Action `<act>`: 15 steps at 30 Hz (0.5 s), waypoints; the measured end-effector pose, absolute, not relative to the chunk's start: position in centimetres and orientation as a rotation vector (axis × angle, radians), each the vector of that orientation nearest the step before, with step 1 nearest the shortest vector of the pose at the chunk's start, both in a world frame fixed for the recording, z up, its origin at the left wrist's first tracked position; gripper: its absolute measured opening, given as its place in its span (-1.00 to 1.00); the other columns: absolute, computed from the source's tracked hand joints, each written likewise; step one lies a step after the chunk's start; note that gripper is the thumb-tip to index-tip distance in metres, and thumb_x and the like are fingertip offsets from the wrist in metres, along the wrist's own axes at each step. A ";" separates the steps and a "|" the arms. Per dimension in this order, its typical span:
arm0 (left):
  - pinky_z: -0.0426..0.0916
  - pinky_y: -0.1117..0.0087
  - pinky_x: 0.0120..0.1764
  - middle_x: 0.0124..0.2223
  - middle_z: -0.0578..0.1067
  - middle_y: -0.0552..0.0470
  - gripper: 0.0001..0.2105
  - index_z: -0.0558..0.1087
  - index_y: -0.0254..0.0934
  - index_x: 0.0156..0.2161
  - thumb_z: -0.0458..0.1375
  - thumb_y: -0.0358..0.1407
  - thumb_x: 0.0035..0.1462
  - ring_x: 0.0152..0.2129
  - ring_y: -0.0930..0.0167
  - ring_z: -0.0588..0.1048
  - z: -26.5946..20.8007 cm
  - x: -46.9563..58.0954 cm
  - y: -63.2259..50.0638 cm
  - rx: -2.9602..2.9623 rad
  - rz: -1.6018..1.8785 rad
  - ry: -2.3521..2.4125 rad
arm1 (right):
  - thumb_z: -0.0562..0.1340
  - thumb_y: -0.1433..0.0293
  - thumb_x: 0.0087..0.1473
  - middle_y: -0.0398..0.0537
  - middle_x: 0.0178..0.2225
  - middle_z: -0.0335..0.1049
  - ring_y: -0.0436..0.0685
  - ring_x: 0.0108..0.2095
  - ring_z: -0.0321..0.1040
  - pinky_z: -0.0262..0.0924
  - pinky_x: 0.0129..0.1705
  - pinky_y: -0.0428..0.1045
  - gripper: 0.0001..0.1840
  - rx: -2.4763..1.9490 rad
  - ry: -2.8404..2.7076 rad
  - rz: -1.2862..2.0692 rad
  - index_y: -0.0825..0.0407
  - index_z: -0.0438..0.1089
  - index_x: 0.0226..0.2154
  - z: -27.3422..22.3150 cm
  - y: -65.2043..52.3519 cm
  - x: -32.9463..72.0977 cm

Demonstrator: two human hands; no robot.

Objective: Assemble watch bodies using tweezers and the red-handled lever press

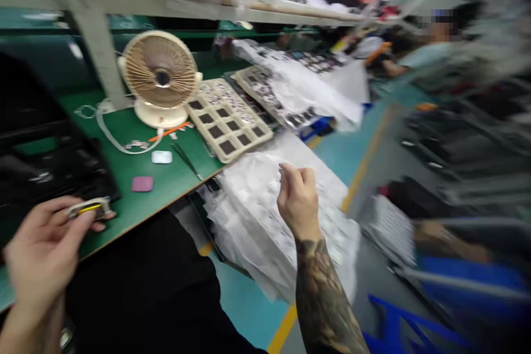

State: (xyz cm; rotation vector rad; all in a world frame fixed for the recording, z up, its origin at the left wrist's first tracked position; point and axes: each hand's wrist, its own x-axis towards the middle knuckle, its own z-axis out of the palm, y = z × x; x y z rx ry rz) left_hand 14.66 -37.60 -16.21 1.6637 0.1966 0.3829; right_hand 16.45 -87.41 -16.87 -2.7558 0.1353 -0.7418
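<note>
Left hand: low at the near edge of the green table, thumb and fingers pinched narrow around a small flat part with a pale frame and a yellow stripe. The part sits at the fingertips, just above the table edge, touching nothing else that can be made out.

Right hand: raised off to the side of the table, forearm tattooed, fingers curled with thumb and forefinger drawn together at the top. Whether anything is pinched there cannot be told; the frame is blurred. Directly under and beyond this hand lies a heap of clear plastic bags, close beneath but not plainly touched.

Beyond the left grip, on the table: a pink pad, then a small white case, both well apart from the part. Farther off stands a cream desk fan, upright, with a white cable looped beside its base. Between the two hands, farther back, a beige compartment tray rests at the table corner. To the outer side of the left hand, black trays are stacked.

A seated person is well away in the background.
</note>
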 end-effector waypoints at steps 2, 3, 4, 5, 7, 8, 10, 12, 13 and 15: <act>0.70 0.40 -0.36 -0.22 0.79 0.01 -0.64 0.62 -0.25 0.02 0.57 -0.21 0.21 -0.43 0.31 0.77 -16.3 14.9 -38.1 1.566 0.334 0.232 | 0.26 0.45 0.47 0.07 -0.07 0.52 0.19 -0.08 0.54 0.53 -0.02 0.10 -0.60 -2.579 -0.296 -0.892 -0.01 0.49 0.29 -16.7 -81.0 17.8; 0.67 0.43 -0.39 -0.24 0.78 -0.03 -0.64 0.62 -0.28 0.04 0.56 -0.20 0.24 -0.45 0.32 0.76 -16.2 15.1 -38.2 1.529 0.316 0.238 | 0.30 0.51 0.43 0.04 -0.08 0.54 0.18 -0.09 0.56 0.54 -0.03 0.08 -0.59 -2.473 -0.458 -0.940 -0.03 0.50 0.27 -16.5 -77.8 18.4; 0.63 0.45 -0.42 -0.27 0.77 -0.04 -0.64 0.62 -0.31 0.05 0.54 -0.19 0.27 -0.48 0.34 0.74 -16.1 15.3 -38.4 1.501 0.305 0.243 | 0.34 0.57 0.39 0.03 -0.07 0.57 0.16 -0.08 0.58 0.57 -0.03 0.07 -0.57 -2.370 -0.563 -0.968 -0.05 0.53 0.23 -16.4 -74.6 18.9; 0.60 0.47 -0.45 -0.29 0.76 -0.05 -0.63 0.62 -0.34 0.06 0.53 -0.19 0.28 -0.51 0.36 0.72 -16.0 15.5 -38.6 1.474 0.300 0.250 | 0.37 0.61 0.35 0.02 -0.04 0.59 0.16 -0.06 0.60 0.59 -0.04 0.06 -0.56 -2.271 -0.618 -0.981 -0.06 0.57 0.18 -16.2 -71.7 19.4; 0.56 0.49 -0.48 -0.32 0.74 -0.05 -0.64 0.63 -0.36 0.04 0.53 -0.19 0.28 -0.54 0.37 0.70 -15.8 15.7 -38.9 1.416 0.296 0.270 | 0.41 0.67 0.28 0.02 0.02 0.60 0.15 -0.06 0.63 0.63 -0.08 0.06 -0.57 -2.081 -0.638 -0.950 -0.09 0.64 0.07 -15.8 -66.4 19.9; 0.57 0.50 -0.47 -0.30 0.74 -0.06 -0.65 0.64 -0.37 0.04 0.53 -0.20 0.28 -0.52 0.37 0.71 -15.7 15.8 -39.0 1.383 0.293 0.276 | 0.41 0.68 0.27 0.02 0.04 0.60 0.15 -0.06 0.64 0.65 -0.10 0.06 -0.58 -1.993 -0.638 -0.893 -0.10 0.66 0.04 -15.7 -64.3 20.0; 0.60 0.49 -0.42 -0.22 0.77 -0.11 -0.63 0.64 -0.36 0.10 0.53 -0.23 0.29 -0.44 0.35 0.75 -15.7 15.8 -39.1 1.316 0.283 0.262 | 0.40 0.67 0.28 0.03 0.07 0.59 0.16 -0.07 0.66 0.68 -0.08 0.09 -0.59 -1.852 -0.685 -0.693 -0.09 0.67 0.04 -15.5 -60.9 20.1; 0.65 0.47 -0.32 -0.11 0.78 -0.16 -0.61 0.64 -0.34 0.19 0.50 -0.26 0.33 -0.32 0.33 0.77 -15.8 15.6 -39.1 1.255 0.275 0.212 | 0.37 0.65 0.32 0.07 0.12 0.58 0.18 -0.03 0.68 0.70 0.00 0.13 -0.58 -1.766 -0.799 -0.459 -0.07 0.65 0.10 -15.4 -58.7 20.2; 0.67 0.46 -0.26 -0.06 0.78 -0.18 -0.61 0.63 -0.32 0.22 0.47 -0.28 0.36 -0.26 0.32 0.77 -15.9 15.5 -39.0 1.230 0.273 0.183 | 0.36 0.65 0.34 0.10 0.15 0.58 0.18 -0.01 0.68 0.70 0.02 0.13 -0.57 -1.738 -0.854 -0.369 -0.07 0.63 0.13 -15.4 -58.0 20.3; 0.69 0.45 -0.18 -0.01 0.78 -0.17 -0.64 0.64 -0.28 0.26 0.41 -0.30 0.42 -0.19 0.33 0.76 -16.1 15.3 -38.9 1.192 0.263 0.126 | 0.34 0.65 0.35 0.11 0.17 0.59 0.20 0.02 0.69 0.69 0.03 0.13 -0.56 -1.709 -0.912 -0.292 -0.07 0.61 0.16 -15.5 -57.1 20.8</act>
